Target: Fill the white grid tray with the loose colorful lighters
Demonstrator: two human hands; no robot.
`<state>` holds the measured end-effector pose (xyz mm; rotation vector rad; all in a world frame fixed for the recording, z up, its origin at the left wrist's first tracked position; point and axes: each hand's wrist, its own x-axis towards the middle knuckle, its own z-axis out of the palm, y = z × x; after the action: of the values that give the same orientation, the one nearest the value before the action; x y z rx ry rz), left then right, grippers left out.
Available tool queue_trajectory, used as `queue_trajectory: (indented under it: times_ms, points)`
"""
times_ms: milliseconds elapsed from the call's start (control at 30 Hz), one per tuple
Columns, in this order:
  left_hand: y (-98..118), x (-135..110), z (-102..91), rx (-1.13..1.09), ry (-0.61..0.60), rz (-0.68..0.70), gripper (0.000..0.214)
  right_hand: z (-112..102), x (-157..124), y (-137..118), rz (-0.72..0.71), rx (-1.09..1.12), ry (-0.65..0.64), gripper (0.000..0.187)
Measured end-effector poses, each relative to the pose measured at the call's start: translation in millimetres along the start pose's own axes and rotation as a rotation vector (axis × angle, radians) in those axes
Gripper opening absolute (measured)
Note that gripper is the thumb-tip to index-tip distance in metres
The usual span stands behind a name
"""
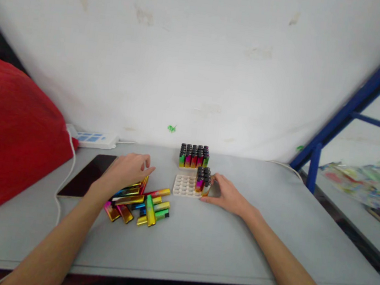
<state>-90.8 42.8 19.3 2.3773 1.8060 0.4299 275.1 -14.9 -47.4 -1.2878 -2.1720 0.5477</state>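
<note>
My left hand [129, 169] hangs over a loose pile of shiny multicoloured lighters [150, 209]; its fingers are bent and slightly apart, with nothing seen in them. A white tray [182, 186] with rows of round holes lies right of the pile. Several black-topped lighters [202, 178] stand upright in the tray's right end. My right hand [225, 194] curves around that end, thumb at the front corner and fingers beside the standing lighters. Just behind, a full block of upright lighters [194, 157] stands in a second white tray.
A dark tablet or phone [89, 176] lies left of the pile. Behind it are a white power strip [96, 140] and a white cable [68, 164]. A large red bag or cloth [10, 139] fills the left side. A blue metal frame [350, 106] rises at the right.
</note>
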Motion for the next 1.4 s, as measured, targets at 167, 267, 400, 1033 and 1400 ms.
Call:
queue_trajectory:
  times_ms: [167,267,400,1033,1400]
  points:
    - [-30,-5,-24.6,-0.088,-0.225,-0.037,0.04,0,0,1,0.009,0.003,0.002,0.053]
    - [-40,-9,-29.6,-0.18,-0.302,-0.026,0.04,1,-1,2,0.013,-0.002,-0.001,0.053]
    - [-45,-13,-28.1,-0.259,-0.38,-0.013,0.033,1,-1,3,0.011,-0.004,-0.003,0.052]
    - [31,-19,-13.6,-0.856,-0.091,-0.045,0.054,-1,0,0,-0.006,-0.003,-0.02,0.054]
    - [87,-24,31.3,-1.526,-0.204,-0.117,0.05,1,0,3,-0.029,-0.015,-0.007,0.053]
